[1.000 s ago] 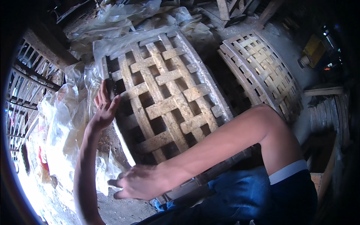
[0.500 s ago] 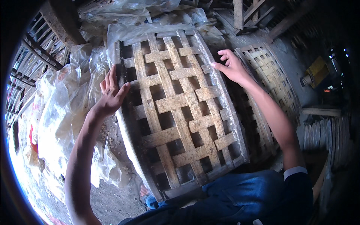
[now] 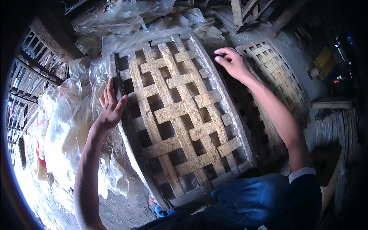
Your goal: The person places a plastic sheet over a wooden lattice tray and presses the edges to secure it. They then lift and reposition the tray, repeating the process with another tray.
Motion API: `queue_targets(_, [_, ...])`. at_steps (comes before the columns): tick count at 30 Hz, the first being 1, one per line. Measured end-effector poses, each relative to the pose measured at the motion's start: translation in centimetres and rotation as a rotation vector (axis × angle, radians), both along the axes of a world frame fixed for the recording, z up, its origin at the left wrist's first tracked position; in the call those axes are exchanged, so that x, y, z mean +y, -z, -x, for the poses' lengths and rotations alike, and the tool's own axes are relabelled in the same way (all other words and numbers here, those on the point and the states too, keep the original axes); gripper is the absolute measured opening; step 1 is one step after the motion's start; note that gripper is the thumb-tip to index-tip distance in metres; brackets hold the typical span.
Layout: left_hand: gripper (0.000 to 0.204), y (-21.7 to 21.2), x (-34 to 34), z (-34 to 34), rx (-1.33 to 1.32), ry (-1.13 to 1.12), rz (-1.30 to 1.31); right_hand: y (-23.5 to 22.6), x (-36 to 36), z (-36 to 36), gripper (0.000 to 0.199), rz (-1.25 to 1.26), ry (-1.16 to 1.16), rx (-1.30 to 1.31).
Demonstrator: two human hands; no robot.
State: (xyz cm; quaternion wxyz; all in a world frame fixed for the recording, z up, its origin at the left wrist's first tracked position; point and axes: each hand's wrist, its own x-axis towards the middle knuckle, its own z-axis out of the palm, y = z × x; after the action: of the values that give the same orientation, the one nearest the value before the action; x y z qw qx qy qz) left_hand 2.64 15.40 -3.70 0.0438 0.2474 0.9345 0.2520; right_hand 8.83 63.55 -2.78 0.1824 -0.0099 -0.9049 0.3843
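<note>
A large woven basket (image 3: 180,111), made of wide pale bamboo strips in an open lattice, lies bottom up in front of me. My left hand (image 3: 111,105) presses flat against its left rim, fingers apart. Over on the upper right rim rests my right hand (image 3: 232,63), its fingers loosely curled on the edge. Neither hand closes around anything. Dark gaps show between the strips.
Crumpled clear plastic sheeting (image 3: 69,119) lies to the left and behind the basket. A second woven basket (image 3: 280,80) stands at the right. Wooden slats (image 3: 27,76) line the left edge, a yellow object (image 3: 326,61) sits far right, and my blue-clad leg (image 3: 245,203) is below.
My right hand came up from the basket's near edge to its upper right rim. The basket has been drawn closer and fills more of the view. The left hand stays on the left rim.
</note>
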Motion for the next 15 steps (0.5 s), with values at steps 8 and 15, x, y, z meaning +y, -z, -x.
queue_targets(8, [0.084,-0.4,0.8,0.2,-0.02,0.045,0.006,-3.5,-2.5,-0.8,0.016,-0.301,-0.277,-0.123])
queue_targets(15, [0.086,-0.5,1.2,0.0,-0.005,0.037,-0.006,-2.1,-3.3,-1.0,0.008,-0.418,-0.284,0.147])
